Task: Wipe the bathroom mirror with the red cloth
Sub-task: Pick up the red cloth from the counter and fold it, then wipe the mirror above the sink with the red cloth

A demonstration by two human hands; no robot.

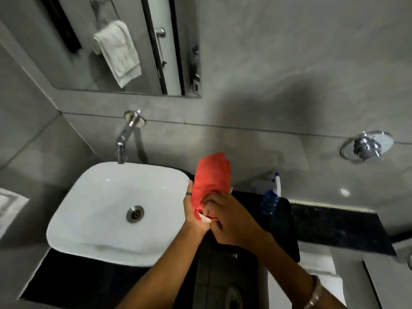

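Note:
The red cloth (211,177) is folded and held upright between both hands, just right of the basin and above the dark counter. My left hand (191,214) grips its lower left side from below. My right hand (229,219) pinches its lower end, where a small white tag shows. The bathroom mirror (116,47) hangs on the grey wall at the upper left, well above the cloth; it reflects a white towel and a door.
A white square basin (93,221) sits on the black counter (334,228) under a chrome wall tap (127,134). A blue spray bottle (270,197) stands right of my hands. A chrome wall valve (367,146) is at the right.

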